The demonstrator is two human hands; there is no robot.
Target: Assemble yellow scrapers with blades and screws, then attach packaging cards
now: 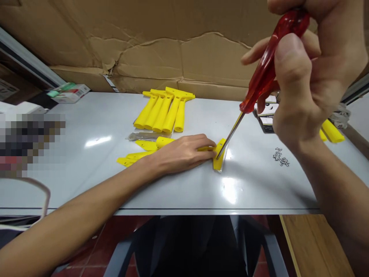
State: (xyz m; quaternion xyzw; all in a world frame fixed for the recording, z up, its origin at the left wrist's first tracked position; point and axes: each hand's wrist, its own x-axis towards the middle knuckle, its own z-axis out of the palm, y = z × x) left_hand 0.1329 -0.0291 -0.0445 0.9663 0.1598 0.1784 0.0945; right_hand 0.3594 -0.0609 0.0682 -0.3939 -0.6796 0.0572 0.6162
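Note:
My left hand (187,154) is closed over the handle of a yellow scraper (219,157) and presses it down on the table. A thin clear-edged blade shows along the scraper's head. My right hand (311,73) grips a screwdriver (266,65) by its red handle, high above the table. The shaft slants down to the left, and its tip meets the scraper's head near one hole. Whether a screw sits under the tip I cannot tell. Beside my left hand lie yellow scraper pieces (134,157) and a packet of blades (150,136).
Several yellow scraper handles (164,111) lie side by side at the back. A small pile of screws (280,157) is on the right, near dark boxes (266,119) and another yellow piece (333,131). Cardboard (178,57) walls the back. A small carton (72,93) stands back left.

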